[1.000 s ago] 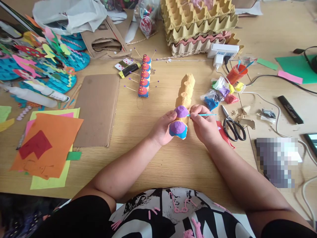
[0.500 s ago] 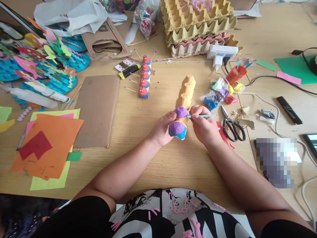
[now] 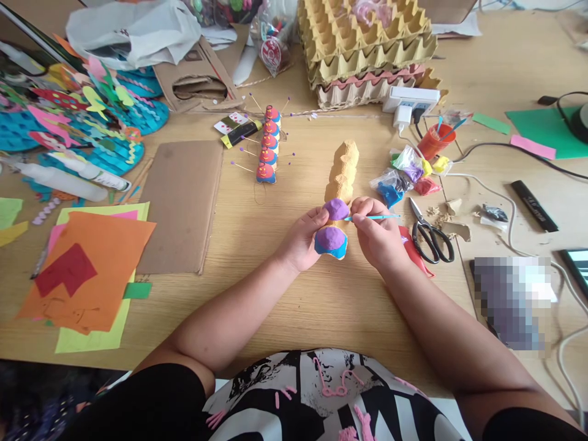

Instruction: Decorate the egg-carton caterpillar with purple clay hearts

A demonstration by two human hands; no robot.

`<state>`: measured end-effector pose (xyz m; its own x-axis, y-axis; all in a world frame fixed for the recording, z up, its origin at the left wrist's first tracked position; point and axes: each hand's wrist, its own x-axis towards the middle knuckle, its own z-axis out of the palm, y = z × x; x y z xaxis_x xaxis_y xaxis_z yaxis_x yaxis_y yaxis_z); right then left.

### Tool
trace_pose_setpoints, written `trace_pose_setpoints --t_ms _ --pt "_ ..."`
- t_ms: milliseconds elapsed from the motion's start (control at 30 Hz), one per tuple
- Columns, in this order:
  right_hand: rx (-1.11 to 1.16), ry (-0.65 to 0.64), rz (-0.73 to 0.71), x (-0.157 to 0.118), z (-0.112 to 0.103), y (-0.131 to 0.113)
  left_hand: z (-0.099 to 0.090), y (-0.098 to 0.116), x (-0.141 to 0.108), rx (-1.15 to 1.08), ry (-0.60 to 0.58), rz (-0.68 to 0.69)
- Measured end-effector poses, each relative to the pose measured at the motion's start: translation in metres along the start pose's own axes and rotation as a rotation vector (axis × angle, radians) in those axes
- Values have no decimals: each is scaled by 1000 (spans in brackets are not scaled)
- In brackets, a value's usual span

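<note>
My left hand grips the near end of an egg carton strip, a bumpy tan row of cups. Two of its cups carry purple clay, and the nearest also has blue clay around its lower part. My right hand pinches a thin light-blue modelling tool, its tip at the right edge of the second purple cup. Farther back stands a finished-looking caterpillar of red and blue cups with pin-like sticks.
Black-handled scissors lie right of my right hand, near bagged clay and a red cup. Egg trays are stacked at the back. Cardboard and coloured paper lie on the left. A white cable crosses the right side.
The modelling tool has shifted slightly left and down against the purple clay's edge. Both hands keep their holds, and the strip has barely moved.
</note>
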<state>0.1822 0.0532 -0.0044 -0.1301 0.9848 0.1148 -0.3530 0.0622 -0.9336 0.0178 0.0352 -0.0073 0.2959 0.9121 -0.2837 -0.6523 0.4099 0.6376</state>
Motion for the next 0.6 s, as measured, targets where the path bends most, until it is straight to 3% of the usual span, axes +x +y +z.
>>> trace_pose_setpoints --t_ms 467,600 --pt "-53 -9 7 1 -5 6 0 -3 0 4 -4 102" --pt "-31 4 -49 2 -6 6 1 -4 0 5 31 153"
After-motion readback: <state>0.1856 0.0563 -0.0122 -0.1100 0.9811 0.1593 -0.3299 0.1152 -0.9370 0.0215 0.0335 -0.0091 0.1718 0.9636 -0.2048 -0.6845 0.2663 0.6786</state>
